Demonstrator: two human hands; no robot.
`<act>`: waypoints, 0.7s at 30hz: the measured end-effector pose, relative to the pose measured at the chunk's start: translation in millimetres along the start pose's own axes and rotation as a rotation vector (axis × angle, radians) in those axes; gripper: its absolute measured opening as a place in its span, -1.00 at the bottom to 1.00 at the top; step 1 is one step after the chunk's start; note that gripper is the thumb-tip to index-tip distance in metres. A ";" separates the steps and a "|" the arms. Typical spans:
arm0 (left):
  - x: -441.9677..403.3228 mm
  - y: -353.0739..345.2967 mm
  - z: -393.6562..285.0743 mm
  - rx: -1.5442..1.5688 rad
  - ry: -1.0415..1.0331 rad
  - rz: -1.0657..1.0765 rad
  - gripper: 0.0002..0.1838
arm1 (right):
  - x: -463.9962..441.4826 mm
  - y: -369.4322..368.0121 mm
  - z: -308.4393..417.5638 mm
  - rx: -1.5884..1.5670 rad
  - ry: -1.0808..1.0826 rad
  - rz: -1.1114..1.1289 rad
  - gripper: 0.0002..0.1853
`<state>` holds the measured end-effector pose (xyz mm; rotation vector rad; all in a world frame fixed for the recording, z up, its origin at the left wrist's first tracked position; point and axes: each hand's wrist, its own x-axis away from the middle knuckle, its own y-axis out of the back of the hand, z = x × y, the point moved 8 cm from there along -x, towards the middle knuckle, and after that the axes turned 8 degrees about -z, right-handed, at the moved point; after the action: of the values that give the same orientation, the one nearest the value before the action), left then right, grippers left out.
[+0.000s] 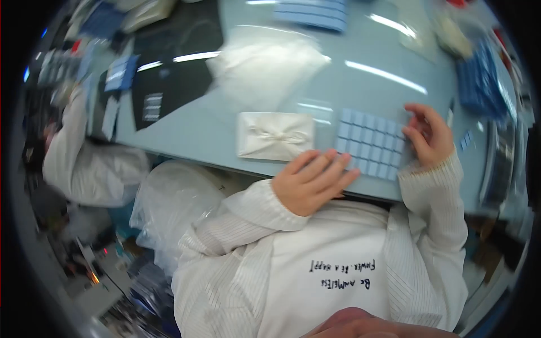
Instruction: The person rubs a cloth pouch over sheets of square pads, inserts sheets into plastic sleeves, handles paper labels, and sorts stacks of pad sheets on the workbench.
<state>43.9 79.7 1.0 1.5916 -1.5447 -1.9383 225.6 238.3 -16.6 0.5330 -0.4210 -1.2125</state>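
In the head view, a light blue sheet [369, 143] marked into a grid of small rectangles by dark lines lies on the table in front of me. My left hand [315, 181] rests palm down at its near left corner, fingers stretched out. Beside the right edge of the sheet is my right hand [429, 136], its fingers curved and thumb apart from the index finger; nothing shows between them. Left of the sheet sits a white rectangular bundle [276, 136] with a knotted or twisted strip across its middle, close to my left fingertips.
Behind the bundle is a heap of thin white material [265, 65]. More blue gridded sheets [315, 12] lie at the back, and blue wrapped packs [482, 79] stand at the right. A dark mat [174, 67] covers the left. A co-worker's white sleeve [73, 127] shows at far left.
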 end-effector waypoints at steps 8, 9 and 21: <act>9.5 -5.1 -3.0 0.071 0.047 -0.255 -0.63 | -12.0 14.6 -37.6 0.112 0.284 -0.137 -0.72; 11.8 -9.0 -3.9 0.040 0.027 -0.279 -0.65 | -15.1 13.1 -34.9 0.148 0.422 -0.116 -0.71; 14.4 -20.6 -12.7 -0.103 -0.015 -0.368 -0.42 | 36.9 -58.2 24.4 -0.182 0.341 0.272 -0.92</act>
<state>57.3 71.4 -22.3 1.9278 -1.1982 -2.1724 178.4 184.4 -30.6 0.4957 -0.0862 -0.8667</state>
